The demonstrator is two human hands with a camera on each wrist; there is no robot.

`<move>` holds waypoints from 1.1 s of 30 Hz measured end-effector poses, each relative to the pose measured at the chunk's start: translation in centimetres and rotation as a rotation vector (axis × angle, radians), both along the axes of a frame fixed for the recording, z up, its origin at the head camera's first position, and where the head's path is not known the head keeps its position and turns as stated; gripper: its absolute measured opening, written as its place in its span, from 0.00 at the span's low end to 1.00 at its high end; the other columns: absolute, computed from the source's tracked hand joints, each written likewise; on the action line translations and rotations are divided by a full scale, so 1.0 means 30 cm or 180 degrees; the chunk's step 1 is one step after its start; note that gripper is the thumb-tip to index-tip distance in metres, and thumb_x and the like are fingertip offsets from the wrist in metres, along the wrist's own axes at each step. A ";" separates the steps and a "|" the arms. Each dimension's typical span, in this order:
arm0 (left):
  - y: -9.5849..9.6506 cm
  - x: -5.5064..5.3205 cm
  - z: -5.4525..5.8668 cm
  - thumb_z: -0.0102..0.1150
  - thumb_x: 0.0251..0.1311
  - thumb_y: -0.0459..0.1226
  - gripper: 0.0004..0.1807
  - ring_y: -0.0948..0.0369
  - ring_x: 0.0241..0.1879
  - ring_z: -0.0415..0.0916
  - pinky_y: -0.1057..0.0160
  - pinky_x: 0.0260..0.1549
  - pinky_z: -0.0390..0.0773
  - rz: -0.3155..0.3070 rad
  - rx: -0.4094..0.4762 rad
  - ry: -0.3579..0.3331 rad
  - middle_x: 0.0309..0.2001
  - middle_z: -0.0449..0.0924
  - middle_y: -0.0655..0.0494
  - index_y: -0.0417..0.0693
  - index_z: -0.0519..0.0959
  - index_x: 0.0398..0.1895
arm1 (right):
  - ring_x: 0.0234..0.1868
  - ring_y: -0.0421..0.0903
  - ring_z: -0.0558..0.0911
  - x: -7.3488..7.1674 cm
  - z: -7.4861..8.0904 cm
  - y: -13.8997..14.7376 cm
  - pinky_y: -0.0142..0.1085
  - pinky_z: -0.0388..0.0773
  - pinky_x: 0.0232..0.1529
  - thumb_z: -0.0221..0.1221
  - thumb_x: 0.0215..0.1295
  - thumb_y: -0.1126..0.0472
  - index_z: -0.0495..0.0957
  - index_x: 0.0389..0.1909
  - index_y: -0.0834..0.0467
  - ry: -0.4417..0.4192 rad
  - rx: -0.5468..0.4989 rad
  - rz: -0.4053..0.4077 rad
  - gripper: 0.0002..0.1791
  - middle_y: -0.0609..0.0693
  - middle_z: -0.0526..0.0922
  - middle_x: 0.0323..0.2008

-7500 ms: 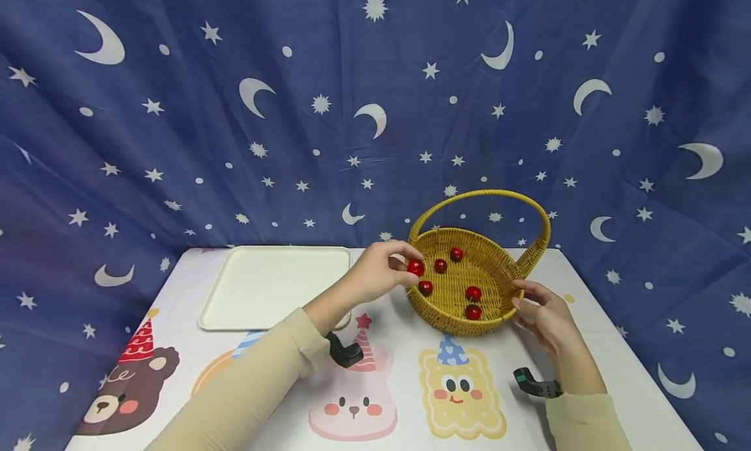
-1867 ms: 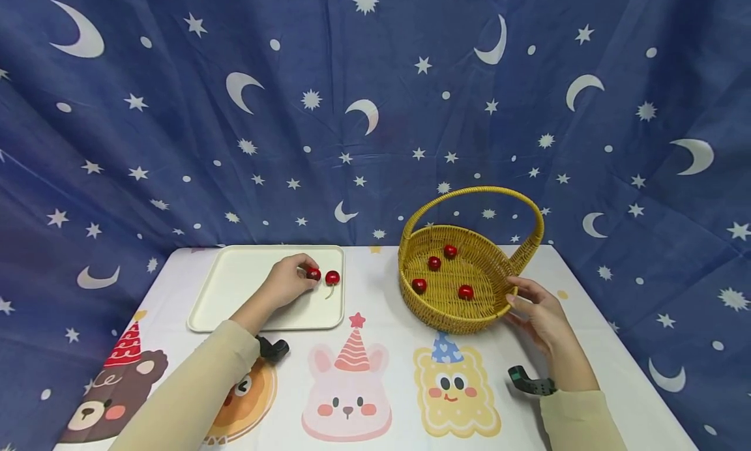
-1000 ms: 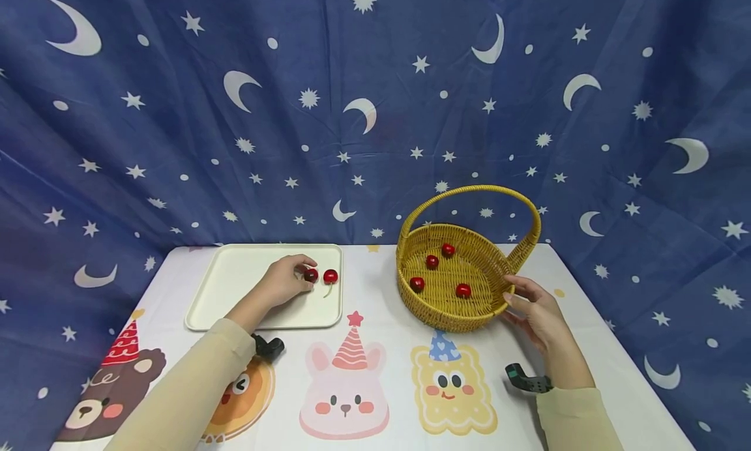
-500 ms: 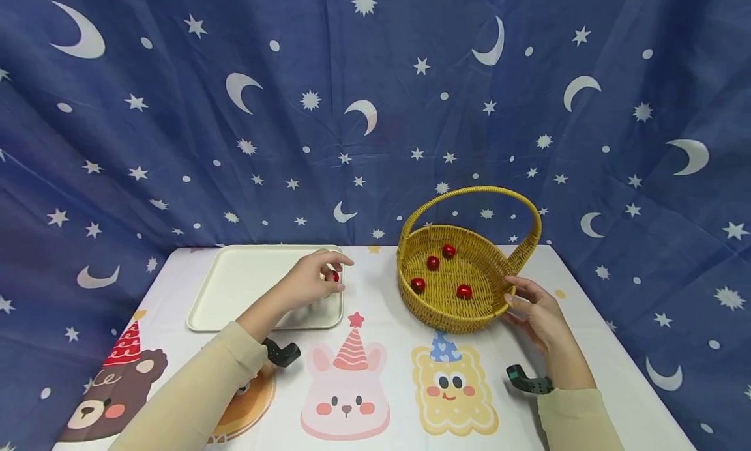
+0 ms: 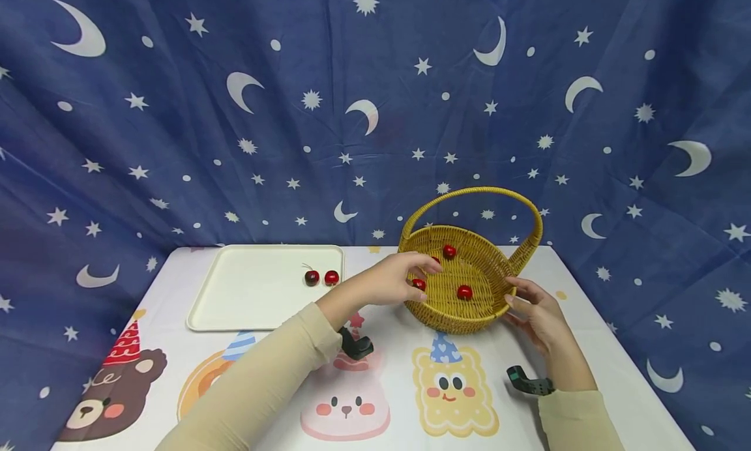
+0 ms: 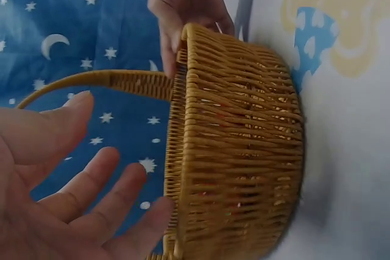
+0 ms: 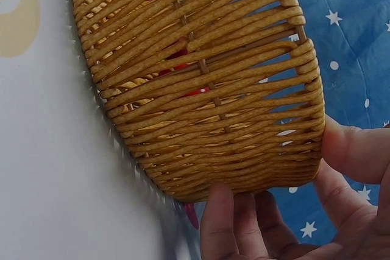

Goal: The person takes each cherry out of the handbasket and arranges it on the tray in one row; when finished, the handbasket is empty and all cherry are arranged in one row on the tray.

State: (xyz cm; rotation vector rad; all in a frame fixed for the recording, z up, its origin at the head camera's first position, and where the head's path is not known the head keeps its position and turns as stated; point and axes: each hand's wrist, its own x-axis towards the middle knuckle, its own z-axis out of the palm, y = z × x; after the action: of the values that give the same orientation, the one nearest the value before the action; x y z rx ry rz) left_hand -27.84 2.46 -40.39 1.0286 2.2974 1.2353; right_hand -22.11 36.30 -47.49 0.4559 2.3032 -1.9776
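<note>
Golden weave: we hold the basket (image 5: pixel 452 322), red cherries (image 5: pixel 465 292) inside.
Our left hand (image 5: pixel 390 281) hovers at the basket's left side, fingers parted and holding nothing; the nearest cherry (image 5: pixel 418 285), round and glossy, shows between its thumb and fingers. Our right hand (image 5: pixel 540 314) pinches the basket's right side. Left of these, the smooth white tray (image 5: pixel 252 288) bears two more cherries (image 5: pixel 311 278).

You have one basket (image 5: pixel 452 320) with four cherries (image 5: pixel 465 292) inside it. Left of the basket you have one tray (image 5: pixel 252 288), carrying two other cherries (image 5: pixel 311 277). You count two hands at the basket: one left hand (image 5: pixel 393 281), one right hand (image 5: pixel 542 314). Nearer you than the basket are two black wrist devices (image 5: pixel 354 344) and four printed cartoon figures (image 5: pixel 454 402).
</note>
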 end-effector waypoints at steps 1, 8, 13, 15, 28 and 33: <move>0.023 -0.012 -0.001 0.73 0.64 0.29 0.31 0.47 0.68 0.79 0.50 0.68 0.80 -0.0050 -0.0068 0.0016 0.66 0.82 0.52 0.50 0.79 0.70 | 0.70 0.48 0.71 0.000 -0.001 0.000 0.34 0.84 0.53 0.60 0.79 0.63 0.70 0.77 0.52 0.0002 -0.0002 -0.0001 0.28 0.52 0.66 0.72; 0.138 -0.099 -0.017 0.69 0.68 0.30 0.30 0.48 0.72 0.76 0.54 0.69 0.78 -0.0167 -0.0775 0.0220 0.71 0.80 0.47 0.51 0.77 0.73 | 0.65 0.45 0.73 0.001 -0.005 0.002 0.36 0.84 0.55 0.60 0.79 0.64 0.69 0.77 0.53 0.0015 0.0002 -0.0006 0.29 0.53 0.66 0.72; 0.186 -0.136 -0.047 0.67 0.69 0.30 0.29 0.49 0.74 0.74 0.54 0.69 0.78 -0.0203 -0.1156 0.0179 0.72 0.78 0.45 0.53 0.78 0.73 | 0.66 0.46 0.73 0.003 -0.004 0.000 0.35 0.85 0.54 0.60 0.79 0.64 0.69 0.78 0.54 0.0007 0.0002 0.0000 0.29 0.54 0.65 0.73; 0.199 -0.143 -0.058 0.66 0.69 0.29 0.29 0.50 0.74 0.75 0.54 0.69 0.79 -0.0220 -0.1231 0.0194 0.72 0.78 0.46 0.52 0.78 0.73 | 0.67 0.47 0.73 0.003 -0.002 0.000 0.34 0.84 0.54 0.60 0.79 0.63 0.69 0.78 0.54 0.0017 0.0011 0.0008 0.29 0.55 0.65 0.73; 0.255 -0.139 -0.111 0.58 0.70 0.24 0.24 0.58 0.65 0.80 0.61 0.64 0.80 -0.0183 -0.1528 0.0613 0.62 0.86 0.57 0.55 0.86 0.63 | 0.68 0.47 0.72 -0.001 0.002 0.010 0.35 0.84 0.54 0.60 0.79 0.63 0.70 0.77 0.52 0.0037 -0.0005 0.0005 0.28 0.50 0.67 0.69; 0.270 -0.126 -0.123 0.60 0.66 0.23 0.25 0.61 0.59 0.81 0.65 0.56 0.81 -0.0192 -0.1659 0.0700 0.61 0.87 0.59 0.56 0.89 0.58 | 0.66 0.46 0.73 -0.001 0.000 0.010 0.35 0.85 0.53 0.61 0.79 0.63 0.71 0.76 0.52 0.0063 -0.0046 0.0027 0.27 0.49 0.68 0.68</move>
State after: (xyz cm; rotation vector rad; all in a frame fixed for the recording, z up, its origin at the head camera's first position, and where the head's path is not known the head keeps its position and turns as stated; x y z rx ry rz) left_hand -31.62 10.55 -44.07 1.0600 2.5281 0.4663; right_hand -22.14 36.61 -47.50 0.4267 2.2968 -2.0025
